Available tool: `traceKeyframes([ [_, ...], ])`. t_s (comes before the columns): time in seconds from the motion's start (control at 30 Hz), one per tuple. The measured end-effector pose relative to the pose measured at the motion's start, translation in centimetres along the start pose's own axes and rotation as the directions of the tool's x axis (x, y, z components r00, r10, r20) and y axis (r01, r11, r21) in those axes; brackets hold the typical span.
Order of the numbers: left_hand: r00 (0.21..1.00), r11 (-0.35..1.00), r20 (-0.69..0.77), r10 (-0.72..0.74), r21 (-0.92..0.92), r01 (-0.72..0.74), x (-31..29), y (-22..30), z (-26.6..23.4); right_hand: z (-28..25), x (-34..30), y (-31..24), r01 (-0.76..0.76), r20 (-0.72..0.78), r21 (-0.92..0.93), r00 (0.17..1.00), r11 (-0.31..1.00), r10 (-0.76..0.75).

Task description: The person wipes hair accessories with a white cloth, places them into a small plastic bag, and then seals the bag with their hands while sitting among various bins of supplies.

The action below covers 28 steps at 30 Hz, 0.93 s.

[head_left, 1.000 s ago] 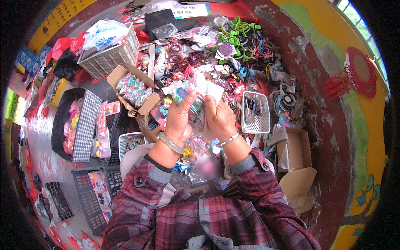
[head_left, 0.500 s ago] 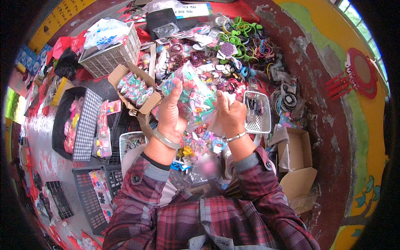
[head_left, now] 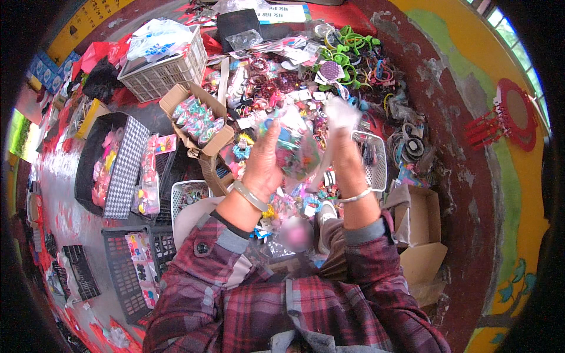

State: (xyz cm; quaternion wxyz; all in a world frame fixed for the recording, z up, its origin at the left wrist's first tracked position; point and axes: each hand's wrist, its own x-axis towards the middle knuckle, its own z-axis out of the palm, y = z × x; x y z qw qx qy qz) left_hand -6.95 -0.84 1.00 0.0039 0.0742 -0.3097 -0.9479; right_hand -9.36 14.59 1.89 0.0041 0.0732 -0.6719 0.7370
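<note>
Since the earlier frame both hands have risen from just above the heap of trinkets and now hold a clear plastic bag of small colourful pieces [head_left: 297,150] up nearer the camera. Head view, the only view: left hand [head_left: 263,162] is wrapped around the bag's left side, fingers curled and pressed into the plastic, apparently carrying the weight from the side and below; a pale bangle [head_left: 249,195] sits on that wrist. Right hand [head_left: 343,154] is on the bag's right edge, fingers closed on a pale, crumpled part of the plastic [head_left: 341,112] at the upper right, probably the mouth or a loose flap; whether it pinches or only steadies, I cannot tell exactly. A thin bracelet [head_left: 355,197] rings the right wrist. Bag hangs in the air between the two hands, above the floor display and clear of it. Left of the hands: open cardboard box [head_left: 197,117] of pastel items; farther left, a black tray with a checked lining [head_left: 120,167]. Far left: white plastic crate [head_left: 165,70]. Just right of the right hand: small white mesh basket [head_left: 374,159]. Far right: green and dark hair hoops [head_left: 353,50]. Near right: empty cardboard boxes [head_left: 421,235]. Plaid sleeves enter from the near edge.
</note>
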Motion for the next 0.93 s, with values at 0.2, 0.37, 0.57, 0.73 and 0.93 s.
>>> traceKeyframes([
  [0.2,0.978,0.977,0.134,-0.16,-0.123,0.176,-0.6,-1.4,0.1,4.4,-2.3,-0.3,0.48,0.382,-0.796,0.871,0.37,-0.308],
  [0.37,0.986,0.992,0.162,-0.028,0.124,0.008,-1.5,-3.0,0.2,3.6,-0.8,0.3,0.401,0.195,-0.739,0.896,0.541,-0.398],
  [0.57,0.975,0.949,0.182,0.129,0.262,-0.174,-2.2,-2.3,1.8,1.3,-0.2,-1.2,-0.072,0.03,-0.482,0.995,0.873,0.098],
  [0.73,0.994,0.988,0.079,0.07,0.129,-0.08,-0.6,-1.2,0.6,1.8,-0.5,2.2,-0.024,-0.041,-0.516,0.999,0.856,0.003],
  [0.93,0.991,0.991,-0.029,-0.134,-0.027,0.133,-0.2,-0.4,-0.4,4.8,-2.8,1.0,0.452,0.367,-0.811,0.887,0.37,-0.28],
])
